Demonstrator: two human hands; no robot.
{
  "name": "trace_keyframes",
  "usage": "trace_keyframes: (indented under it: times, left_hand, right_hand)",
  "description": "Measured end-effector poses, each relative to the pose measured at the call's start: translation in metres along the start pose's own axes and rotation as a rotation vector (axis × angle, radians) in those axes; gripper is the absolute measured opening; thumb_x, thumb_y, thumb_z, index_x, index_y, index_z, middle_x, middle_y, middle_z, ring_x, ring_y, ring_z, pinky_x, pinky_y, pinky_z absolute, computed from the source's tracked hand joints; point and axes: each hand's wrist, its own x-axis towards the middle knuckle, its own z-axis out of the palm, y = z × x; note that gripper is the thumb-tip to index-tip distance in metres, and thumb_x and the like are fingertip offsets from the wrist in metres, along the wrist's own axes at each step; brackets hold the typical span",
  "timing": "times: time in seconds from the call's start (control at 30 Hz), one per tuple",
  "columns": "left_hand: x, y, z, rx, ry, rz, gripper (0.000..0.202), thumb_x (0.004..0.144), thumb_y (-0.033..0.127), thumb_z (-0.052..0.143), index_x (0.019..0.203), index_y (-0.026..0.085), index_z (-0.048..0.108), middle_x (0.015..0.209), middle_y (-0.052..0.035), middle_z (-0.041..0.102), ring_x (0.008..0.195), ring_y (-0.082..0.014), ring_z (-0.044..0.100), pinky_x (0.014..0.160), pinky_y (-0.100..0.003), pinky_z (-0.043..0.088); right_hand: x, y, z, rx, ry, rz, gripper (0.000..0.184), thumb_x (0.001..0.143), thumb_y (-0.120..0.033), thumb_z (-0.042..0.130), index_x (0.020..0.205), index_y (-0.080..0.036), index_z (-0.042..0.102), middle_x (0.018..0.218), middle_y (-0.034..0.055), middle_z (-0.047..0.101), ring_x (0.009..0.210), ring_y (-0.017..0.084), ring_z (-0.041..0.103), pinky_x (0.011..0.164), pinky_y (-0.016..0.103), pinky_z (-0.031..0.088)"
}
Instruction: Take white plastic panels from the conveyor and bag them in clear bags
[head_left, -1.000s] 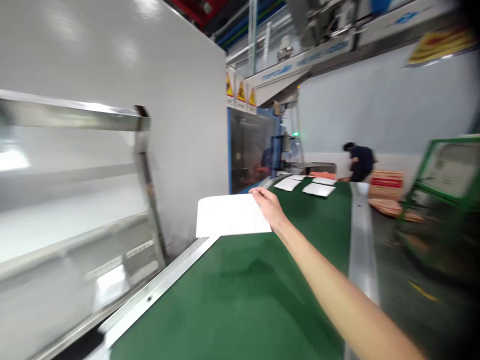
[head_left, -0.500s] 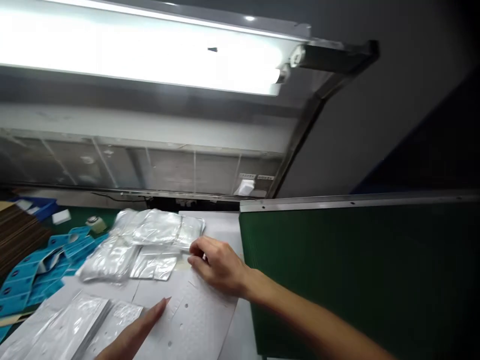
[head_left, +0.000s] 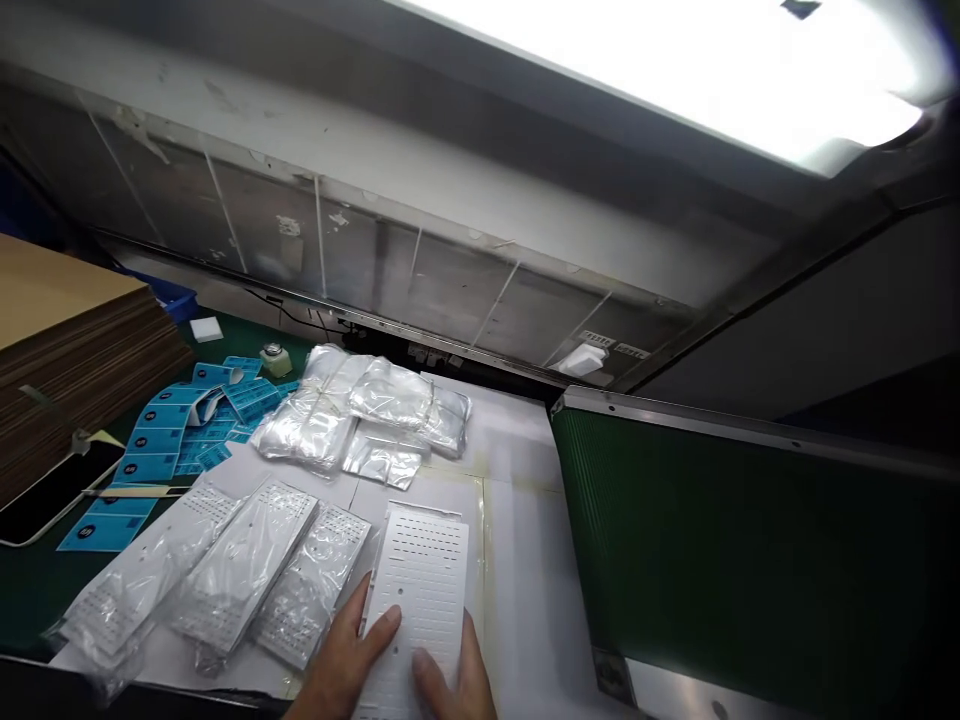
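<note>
White-topped workbench (head_left: 529,590) | left hand (head_left: 341,660), right hand (head_left: 457,690) | fingers spread, pressing flat on perforated white sheet (head_left: 424,580)

A white plastic tray (head_left: 424,570), rectangular and punched with rows of narrow slots and a few round holes, lies flat on a white sheet (head_left: 525,600), its far end pointing to about 12 o'clock. The left hand (head_left: 341,655) and right hand (head_left: 450,675) rest on its near end at 6 o'clock.

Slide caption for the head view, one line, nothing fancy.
Left hand and right hand rest on a slotted white panel beside bagged panels and blue labels.
</note>
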Motion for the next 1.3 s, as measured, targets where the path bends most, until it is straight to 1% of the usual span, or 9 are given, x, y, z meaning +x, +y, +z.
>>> trace_keyframes:
  times: [0.07,0.13,0.27,0.43,0.57,0.67,0.87,1.1,1.3]
  left_hand:
    - [0.001,-0.013,-0.008,0.117,0.047,0.011,0.057,0.08,0.052,0.055,0.125,0.019,0.046,0.126,-0.0091,0.055,0.12,-0.0296,0.045,0.099,-0.037,0.04]
    - [0.009,-0.029,-0.017,0.213,0.026,-0.016,0.053,0.084,0.052,0.049,0.126,0.02,0.044,0.125,-0.0087,0.056,0.117,-0.0272,0.048,0.097,-0.036,0.042]
    - [0.053,-0.046,-0.037,0.616,-0.011,0.087,0.046,0.09,0.047,0.035,0.123,0.017,0.048,0.115,-0.0095,0.061,0.104,-0.0235,0.057,0.085,-0.032,0.049]
    - [0.146,-0.026,-0.036,0.953,-0.049,0.288,0.031,0.094,0.033,0.033,0.106,0.019,0.058,0.11,-0.0071,0.061,0.102,-0.0196,0.055,0.089,-0.033,0.043]
    - [0.21,-0.012,-0.024,1.233,-0.139,0.321,0.023,0.09,0.034,0.049,0.098,0.015,0.059,0.102,-0.0066,0.06,0.096,-0.0219,0.056,0.086,-0.043,0.044]
    - [0.24,-0.013,-0.024,1.418,-0.134,0.294,0.023,0.088,0.033,0.055,0.101,0.014,0.057,0.104,-0.007,0.058,0.094,-0.0226,0.056,0.082,-0.044,0.047]
    - [0.264,-0.022,-0.039,1.598,-0.147,0.283,0.022,0.088,0.031,0.055,0.102,0.014,0.056,0.099,-0.0059,0.059,0.087,-0.0203,0.058,0.076,-0.04,0.05]
    - [0.268,-0.032,-0.047,1.65,-0.137,0.338,0.021,0.089,0.032,0.052,0.099,0.014,0.057,0.097,-0.0054,0.059,0.084,-0.0192,0.058,0.073,-0.038,0.05]
    - [0.275,-0.035,-0.045,1.65,-0.147,0.346,0.021,0.088,0.031,0.055,0.101,0.014,0.056,0.096,-0.0054,0.059,0.084,-0.0194,0.059,0.073,-0.038,0.051]
  right_hand:
    - [0.0,0.014,0.015,0.027,0.01,0.005,0.074,0.066,-0.057,0.063,0.125,-0.019,0.04,0.115,0.013,0.062,0.105,0.031,0.058,0.091,0.043,0.046]
    - [0.007,0.018,0.016,-0.008,0.06,0.014,0.07,0.065,-0.055,0.064,0.121,-0.019,0.044,0.113,0.012,0.063,0.105,0.031,0.058,0.091,0.042,0.046]
    - [0.028,0.024,-0.01,-0.275,0.259,0.02,0.065,0.07,-0.054,0.058,0.122,-0.02,0.04,0.118,0.0124,0.059,0.109,0.03,0.055,0.092,0.041,0.044]
    - [0.049,0.067,-0.041,-0.642,0.271,0.066,0.063,0.078,-0.051,0.04,0.131,-0.017,0.033,0.119,0.0155,0.057,0.1,0.031,0.06,0.082,0.04,0.048]
    - [0.06,0.114,-0.041,-0.814,0.356,-0.028,0.052,0.077,-0.043,0.033,0.121,-0.017,0.046,0.113,0.0167,0.058,0.089,0.034,0.063,0.072,0.043,0.048]
    - [0.068,0.133,-0.04,-0.796,0.437,-0.07,0.049,0.076,-0.04,0.033,0.118,-0.021,0.049,0.111,0.0162,0.06,0.088,0.035,0.063,0.069,0.045,0.048]
    - [0.074,0.14,-0.052,-0.778,0.445,-0.061,0.048,0.077,-0.038,0.035,0.119,-0.018,0.05,0.11,0.016,0.061,0.091,0.034,0.062,0.071,0.043,0.048]
    - [0.074,0.149,-0.063,-0.95,0.285,-0.018,0.046,0.086,-0.029,0.028,0.128,-0.011,0.037,0.117,0.0159,0.058,0.095,0.026,0.062,0.073,0.033,0.049]
    - [0.077,0.159,-0.066,-0.987,0.272,-0.03,0.044,0.087,-0.026,0.032,0.129,-0.014,0.036,0.12,0.0147,0.057,0.096,0.024,0.062,0.073,0.03,0.05]
